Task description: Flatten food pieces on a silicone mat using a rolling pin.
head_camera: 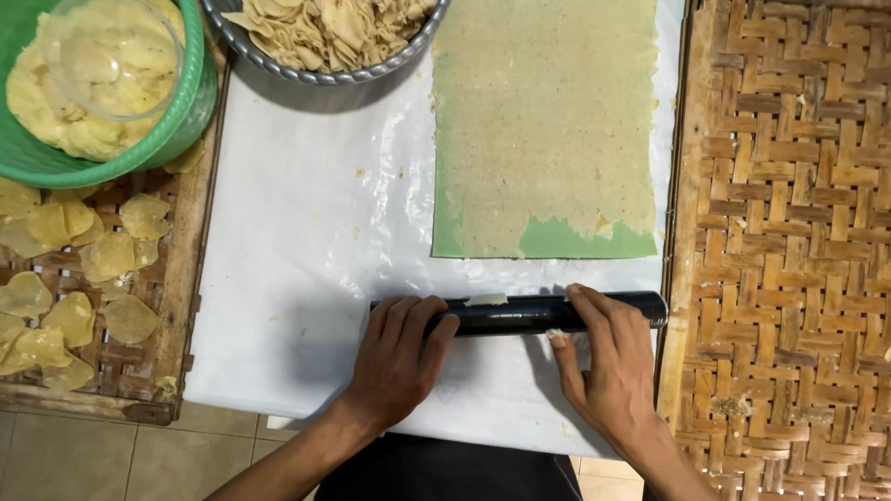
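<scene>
Head view: left hand (401, 357) and right hand (608, 357) are pressing a black roller (520, 314), fingers draped together over it, below a thin dough sheet (543, 139).

No packages, labels, signs or screens show anywhere in the frame.
Nothing from upper left to lower right bears a wrapper, a tag or a display; what fills the picture is loose food, open bowls, plain sheets and woven trays, all unpacked and unmarked.
</scene>
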